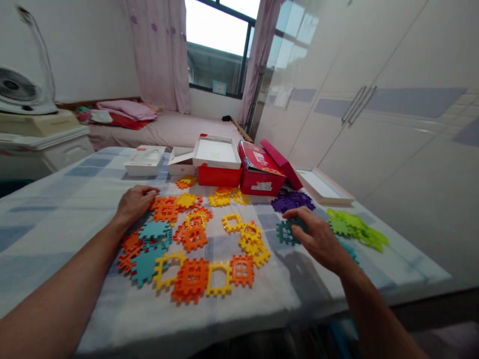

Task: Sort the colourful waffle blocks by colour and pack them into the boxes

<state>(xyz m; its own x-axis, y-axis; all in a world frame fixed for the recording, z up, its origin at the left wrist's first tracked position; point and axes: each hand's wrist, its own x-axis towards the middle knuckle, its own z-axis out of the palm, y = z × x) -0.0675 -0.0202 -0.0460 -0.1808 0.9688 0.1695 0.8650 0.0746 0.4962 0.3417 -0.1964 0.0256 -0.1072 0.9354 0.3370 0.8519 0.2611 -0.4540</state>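
Observation:
My right hand (314, 234) pinches a teal interlocking plastic tile (286, 232) between thumb and fingers, above the cloth at the right. My left hand (136, 202) rests with curled fingers on the left, its fingertips against the edge of an orange tile (166, 208); what lies under the fingers is hidden. Between the hands, notched tiles form a rough ring: teal tiles (144, 265), yellow window-frame tiles (219, 279) and orange lattice tiles (242, 270). Beyond my right hand is a purple tile pile (293, 200). Lime-green tiles (361, 230) lie to its right.
Along the table's far side stand a white box (145, 160), an open box lid (217, 151), a red box (262, 172) and a shallow white tray (324, 185). A checked cloth (75, 199) covers the table. A bed (179, 127) and wardrobe (374, 149) stand behind.

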